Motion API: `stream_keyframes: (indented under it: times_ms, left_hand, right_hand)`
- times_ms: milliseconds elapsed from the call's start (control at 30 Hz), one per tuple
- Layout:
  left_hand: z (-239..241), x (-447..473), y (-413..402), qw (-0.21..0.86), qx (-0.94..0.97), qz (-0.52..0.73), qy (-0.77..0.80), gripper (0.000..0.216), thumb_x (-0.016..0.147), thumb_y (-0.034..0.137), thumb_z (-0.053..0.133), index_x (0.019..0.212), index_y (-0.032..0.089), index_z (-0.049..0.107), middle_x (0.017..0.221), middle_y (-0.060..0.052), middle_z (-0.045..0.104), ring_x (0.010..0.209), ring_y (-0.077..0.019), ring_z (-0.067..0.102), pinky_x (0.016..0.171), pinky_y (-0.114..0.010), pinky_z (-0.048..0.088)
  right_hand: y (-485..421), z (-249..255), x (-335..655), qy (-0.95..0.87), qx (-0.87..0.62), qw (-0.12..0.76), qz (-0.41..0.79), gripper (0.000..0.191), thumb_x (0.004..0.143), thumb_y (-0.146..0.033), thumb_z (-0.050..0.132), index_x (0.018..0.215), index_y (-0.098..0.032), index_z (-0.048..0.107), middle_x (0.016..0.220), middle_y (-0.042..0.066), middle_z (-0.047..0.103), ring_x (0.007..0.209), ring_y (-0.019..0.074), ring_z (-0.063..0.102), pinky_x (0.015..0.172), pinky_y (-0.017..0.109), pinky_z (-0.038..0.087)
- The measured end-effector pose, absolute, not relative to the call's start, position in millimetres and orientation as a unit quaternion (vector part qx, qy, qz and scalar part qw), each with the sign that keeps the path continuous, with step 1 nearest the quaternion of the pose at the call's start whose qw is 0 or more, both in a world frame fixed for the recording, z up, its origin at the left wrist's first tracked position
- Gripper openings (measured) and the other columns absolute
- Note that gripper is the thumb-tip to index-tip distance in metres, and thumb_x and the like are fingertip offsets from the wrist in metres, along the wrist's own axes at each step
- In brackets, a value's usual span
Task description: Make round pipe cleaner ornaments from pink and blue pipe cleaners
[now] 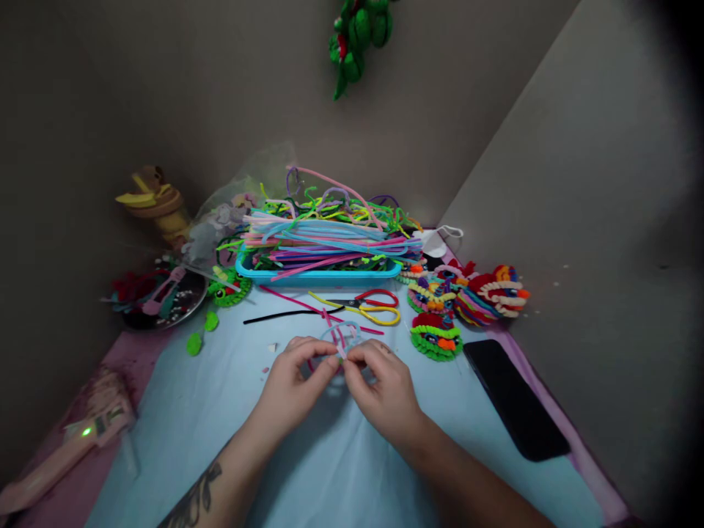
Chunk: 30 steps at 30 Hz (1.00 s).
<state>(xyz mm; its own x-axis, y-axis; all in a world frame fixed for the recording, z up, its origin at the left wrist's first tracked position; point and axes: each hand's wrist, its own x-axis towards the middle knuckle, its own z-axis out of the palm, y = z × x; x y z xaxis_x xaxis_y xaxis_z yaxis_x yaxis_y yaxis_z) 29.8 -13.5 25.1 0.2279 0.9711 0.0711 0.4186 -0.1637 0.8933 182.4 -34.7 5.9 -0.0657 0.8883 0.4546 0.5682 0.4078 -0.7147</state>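
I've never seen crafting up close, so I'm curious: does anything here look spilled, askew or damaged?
Nothing looks clearly damaged. The pile of fuzzy stems sticks out untidily over the rim of the blue tray, and small scraps lie scattered on the blue cloth near the left hand, perhaps offcuts.

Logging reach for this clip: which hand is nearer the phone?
Right. The right hand is to the left of the phone, not touching it; the left hand is farther away, beyond the right hand.
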Motion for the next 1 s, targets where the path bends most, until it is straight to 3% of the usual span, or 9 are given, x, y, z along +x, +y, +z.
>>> stream_keyframes:
  times_ms: [300,667,767,900,1000]
  left_hand:
    - [24.1,34.2,-16.0,0.4,0.663,0.336,0.536,0.012,0.077,0.027,0.055,0.075,0.019,0.064,0.078,-0.002,0.065,0.079,-0.0156,0.056,0.073,-0.027,0.042]
    - [26.3,31.7,-14.0,0.435,0.648,0.316,0.539,0.016,0.078,0.031,0.053,0.077,0.018,0.063,0.077,-0.003,0.064,0.078,-0.0162,0.055,0.073,-0.027,0.041]
    - [27.2,30.6,-14.4,0.424,0.662,0.311,0.535,0.017,0.079,0.03,0.052,0.076,0.017,0.063,0.076,-0.003,0.063,0.077,-0.0162,0.055,0.071,-0.027,0.041]
    - [29.8,28.6,-14.3,0.391,0.689,0.31,0.525,0.015,0.079,0.026,0.052,0.075,0.018,0.063,0.074,-0.002,0.063,0.077,-0.0162,0.055,0.072,-0.028,0.041]
    - [31.0,26.5,-14.2,0.376,0.706,0.309,0.515,0.012,0.078,0.024,0.053,0.076,0.019,0.063,0.075,-0.002,0.063,0.078,-0.0164,0.055,0.074,-0.028,0.041]
  right_hand:
    - [-36.8,1.1,178.9,-0.736,-0.511,0.413,0.163,0.012,0.08,-0.012,0.047,0.072,-0.019,0.052,0.068,0.002,0.057,0.071,0.0156,0.052,0.067,0.028,0.041]
    - [-38.3,1.1,178.3,-0.738,-0.497,0.433,0.141,0.011,0.08,-0.012,0.048,0.074,-0.019,0.054,0.069,0.002,0.058,0.07,0.0155,0.054,0.066,0.028,0.043]
    - [-38.7,1.8,178.0,-0.735,-0.488,0.451,0.14,0.008,0.08,-0.014,0.049,0.082,-0.019,0.055,0.073,0.002,0.059,0.072,0.0154,0.055,0.068,0.028,0.045]
    - [-38.7,2.7,179.9,-0.755,-0.448,0.456,0.144,0.026,0.082,-0.011,0.047,0.103,-0.02,0.057,0.082,0.004,0.061,0.078,0.0157,0.056,0.071,0.03,0.047]
    - [-37.7,1.8,182.2,-0.763,-0.441,0.455,0.13,0.032,0.082,-0.01,0.048,0.109,-0.024,0.058,0.08,0.004,0.058,0.076,0.0156,0.055,0.068,0.03,0.047]
